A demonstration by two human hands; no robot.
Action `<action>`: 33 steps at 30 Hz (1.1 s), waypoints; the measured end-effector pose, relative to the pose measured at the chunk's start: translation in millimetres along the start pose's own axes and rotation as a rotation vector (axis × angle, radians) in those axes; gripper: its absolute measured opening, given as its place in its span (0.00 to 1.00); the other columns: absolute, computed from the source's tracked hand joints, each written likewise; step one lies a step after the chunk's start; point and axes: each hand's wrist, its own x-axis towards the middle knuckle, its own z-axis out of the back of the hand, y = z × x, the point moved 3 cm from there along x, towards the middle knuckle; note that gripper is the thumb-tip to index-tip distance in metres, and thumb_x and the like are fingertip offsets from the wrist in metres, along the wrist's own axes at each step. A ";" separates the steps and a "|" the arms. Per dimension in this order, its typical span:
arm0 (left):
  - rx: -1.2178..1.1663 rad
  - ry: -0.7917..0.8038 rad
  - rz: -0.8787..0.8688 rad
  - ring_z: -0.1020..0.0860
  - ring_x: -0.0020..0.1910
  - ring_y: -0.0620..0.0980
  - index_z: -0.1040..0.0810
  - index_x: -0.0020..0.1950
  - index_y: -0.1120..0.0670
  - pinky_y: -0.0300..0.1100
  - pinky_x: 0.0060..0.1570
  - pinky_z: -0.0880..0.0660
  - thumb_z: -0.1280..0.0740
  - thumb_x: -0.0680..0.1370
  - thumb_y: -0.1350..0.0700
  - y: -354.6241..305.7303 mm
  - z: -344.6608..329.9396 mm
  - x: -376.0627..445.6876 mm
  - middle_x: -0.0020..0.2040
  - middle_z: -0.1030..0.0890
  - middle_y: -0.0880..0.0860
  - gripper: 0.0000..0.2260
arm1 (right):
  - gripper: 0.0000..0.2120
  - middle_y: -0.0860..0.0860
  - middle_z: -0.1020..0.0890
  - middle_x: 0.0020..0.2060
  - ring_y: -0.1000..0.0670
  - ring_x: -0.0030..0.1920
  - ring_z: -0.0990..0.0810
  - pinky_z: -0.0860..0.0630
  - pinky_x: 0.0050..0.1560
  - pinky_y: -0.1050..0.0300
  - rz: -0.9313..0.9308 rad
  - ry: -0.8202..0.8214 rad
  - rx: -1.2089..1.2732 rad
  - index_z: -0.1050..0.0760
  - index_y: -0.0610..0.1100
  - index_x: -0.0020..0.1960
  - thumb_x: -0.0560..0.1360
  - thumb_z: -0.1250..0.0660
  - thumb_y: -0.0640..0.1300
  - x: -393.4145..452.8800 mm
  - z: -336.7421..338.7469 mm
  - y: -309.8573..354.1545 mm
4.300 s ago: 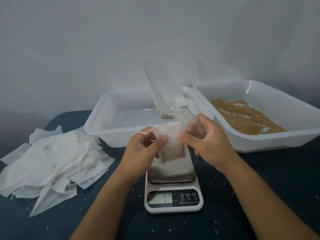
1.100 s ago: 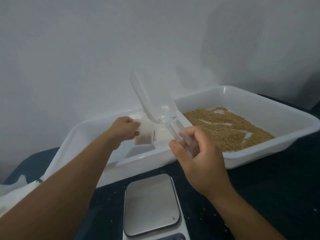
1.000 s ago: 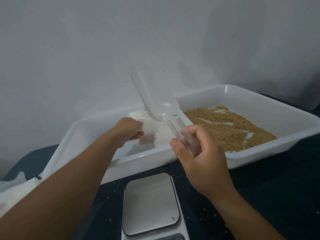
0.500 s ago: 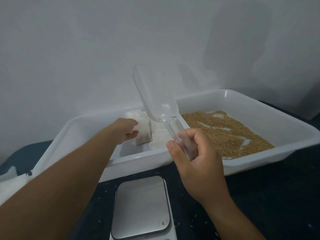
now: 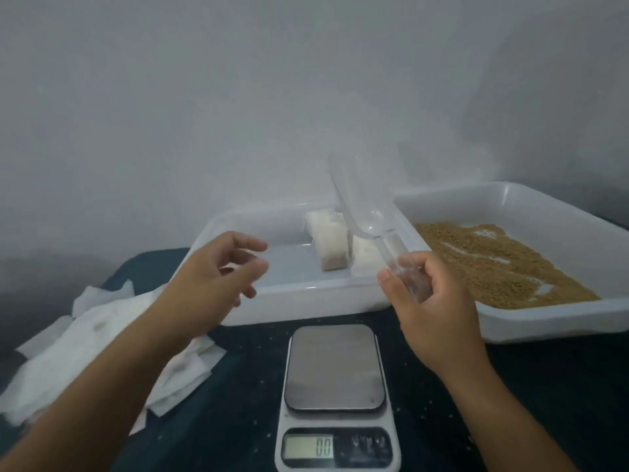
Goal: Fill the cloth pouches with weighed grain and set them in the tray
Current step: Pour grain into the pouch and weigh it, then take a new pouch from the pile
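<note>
Two filled white cloth pouches stand side by side in the white tray, toward its right end. My left hand hovers over the tray's front left corner with loose fingers, holding nothing. My right hand grips the handle of a clear plastic scoop, which points up and away, empty. The right-hand white bin holds brown grain. A digital scale with a bare steel plate sits in front, its display reading zero.
A heap of flat white empty pouches lies on the dark cloth at the left, partly under my left forearm. Loose grains dot the dark surface around the scale. A plain pale wall stands close behind both containers.
My left hand let go of the pouch in the tray and drew back toward me and to the left. The view tilted down, bringing the scale display and the pouch heap into sight.
</note>
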 end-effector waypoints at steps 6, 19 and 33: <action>0.506 -0.118 0.199 0.21 0.43 0.39 0.24 0.51 0.38 0.33 0.38 0.29 0.30 0.79 0.46 86.1 43.0 -84.0 0.46 0.19 0.39 0.04 | 0.10 0.64 0.18 0.49 0.59 0.49 0.18 0.18 0.47 0.48 -0.003 0.017 -0.076 0.23 0.57 0.52 0.75 0.29 0.60 -4.3 -7.5 -4.7; 0.659 -0.377 0.226 0.24 0.47 0.42 0.25 0.59 0.40 0.37 0.40 0.31 0.29 0.78 0.45 133.3 87.1 -111.2 0.52 0.23 0.41 0.11 | 0.15 0.68 0.20 0.51 0.55 0.51 0.18 0.16 0.47 0.39 0.004 0.030 -0.188 0.26 0.66 0.51 0.70 0.34 0.72 -13.4 -17.6 -0.1; 0.679 -0.320 0.278 0.21 0.47 0.45 0.20 0.52 0.44 0.42 0.47 0.24 0.34 0.82 0.49 151.7 85.0 -74.2 0.49 0.18 0.43 0.04 | 0.18 0.64 0.17 0.49 0.50 0.46 0.16 0.17 0.47 0.42 -0.021 0.053 -0.155 0.25 0.62 0.50 0.68 0.35 0.72 -11.4 -18.0 2.4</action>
